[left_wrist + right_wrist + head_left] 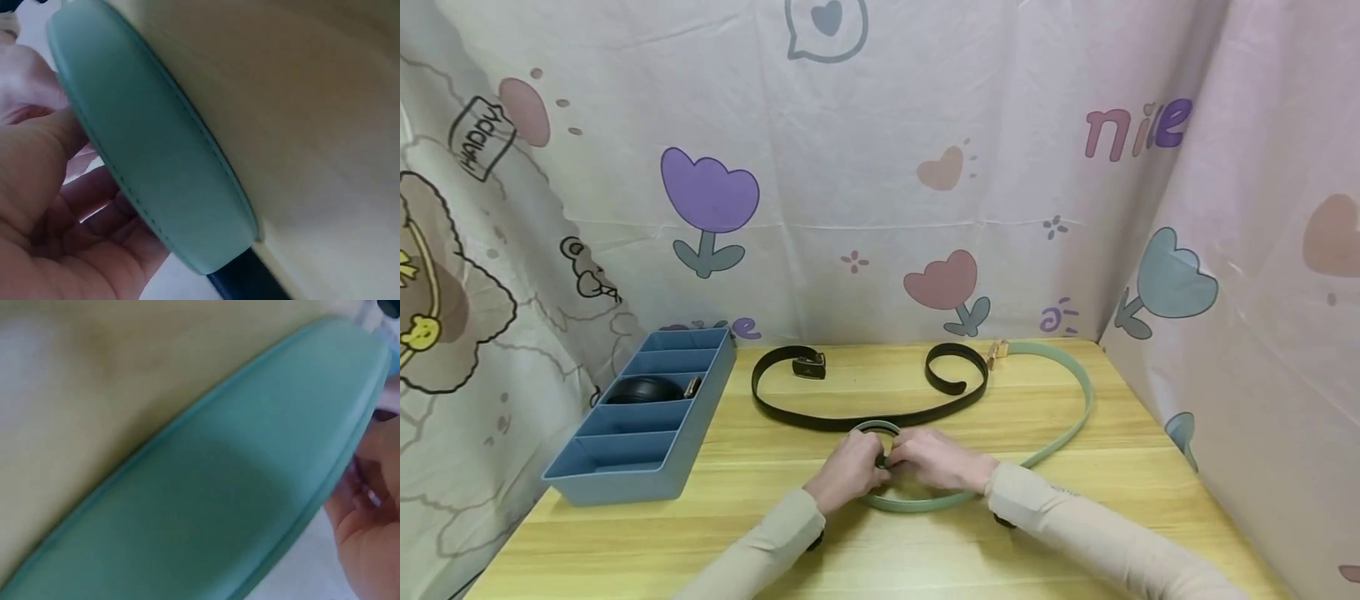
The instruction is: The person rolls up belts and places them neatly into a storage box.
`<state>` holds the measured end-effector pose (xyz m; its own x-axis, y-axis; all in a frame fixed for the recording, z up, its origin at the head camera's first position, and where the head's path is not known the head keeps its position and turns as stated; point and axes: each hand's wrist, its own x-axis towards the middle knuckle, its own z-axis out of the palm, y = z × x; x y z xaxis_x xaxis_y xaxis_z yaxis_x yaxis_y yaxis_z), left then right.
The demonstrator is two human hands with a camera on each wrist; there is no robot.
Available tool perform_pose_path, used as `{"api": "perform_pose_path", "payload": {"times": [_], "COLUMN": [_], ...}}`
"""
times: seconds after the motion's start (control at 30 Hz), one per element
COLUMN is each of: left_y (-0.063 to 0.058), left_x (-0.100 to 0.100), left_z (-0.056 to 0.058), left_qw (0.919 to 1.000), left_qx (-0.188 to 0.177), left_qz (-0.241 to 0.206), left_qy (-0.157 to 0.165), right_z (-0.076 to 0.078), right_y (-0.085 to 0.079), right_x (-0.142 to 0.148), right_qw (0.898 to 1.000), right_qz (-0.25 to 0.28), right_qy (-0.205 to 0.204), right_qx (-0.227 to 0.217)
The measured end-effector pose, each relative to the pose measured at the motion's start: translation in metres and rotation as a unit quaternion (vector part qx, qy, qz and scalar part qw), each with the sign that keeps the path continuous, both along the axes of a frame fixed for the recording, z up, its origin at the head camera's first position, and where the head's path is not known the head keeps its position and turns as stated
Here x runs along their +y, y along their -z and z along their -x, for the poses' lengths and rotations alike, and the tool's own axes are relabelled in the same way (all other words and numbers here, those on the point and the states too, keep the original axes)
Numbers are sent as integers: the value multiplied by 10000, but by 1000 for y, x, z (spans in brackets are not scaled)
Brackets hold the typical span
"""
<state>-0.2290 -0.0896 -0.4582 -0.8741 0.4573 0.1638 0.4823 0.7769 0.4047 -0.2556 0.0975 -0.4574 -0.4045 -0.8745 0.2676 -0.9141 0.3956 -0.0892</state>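
Because the flat green leathery belt looks light, pliable, our left hand and right hand seemingly pinch its coil.

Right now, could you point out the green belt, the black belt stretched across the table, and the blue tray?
Green belt (150, 137): left wrist view, on the strap's outer face.
Black belt (835, 423): head view, on the strap's middle stretch.
Blue tray (703, 418): head view, on its right outer wall.

The head view looks down and forward; both wrist views share the green belt close up.
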Motion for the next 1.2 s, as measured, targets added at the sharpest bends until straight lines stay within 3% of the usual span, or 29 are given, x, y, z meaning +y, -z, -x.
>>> {"api": "perform_pose_path", "payload": {"times": [0.13,0.27,0.4,0.53,0.73,0.97,1.07,1.2], "left_y": [-2,-5,-3,0,-1,-2,-2,-2], "left_x": [-1,-2,0,4,6,8,8,8], "left_z": [2,3,2,3,5,4,4,2], "left_qw": [9992,9986,9991,9995,9997,9976,9983,9990], "left_qx": [-321,-447,-307,-38,-51,-73,16,-131], "left_qz": [-147,-212,-260,-154,-57,-222,-160,-209], "left_qy": [160,203,-105,-265,-219,-653,-559,-370], "right_z": [8,11,10,10,13,15,16,16], "right_y": [1,-1,-1,3,4,7,10,11], "right_x": [8,10,8,7,8,9,11,14], "right_qw": [9996,9993,9986,9994,9990,9994,9997,9999], "right_qz": [35,-123,-268,-67,141,65,79,4], "right_qy": [-229,-350,-358,-300,-409,-325,-235,-104], "right_qx": [-176,-18,277,134,-94,63,-16,-54]}}
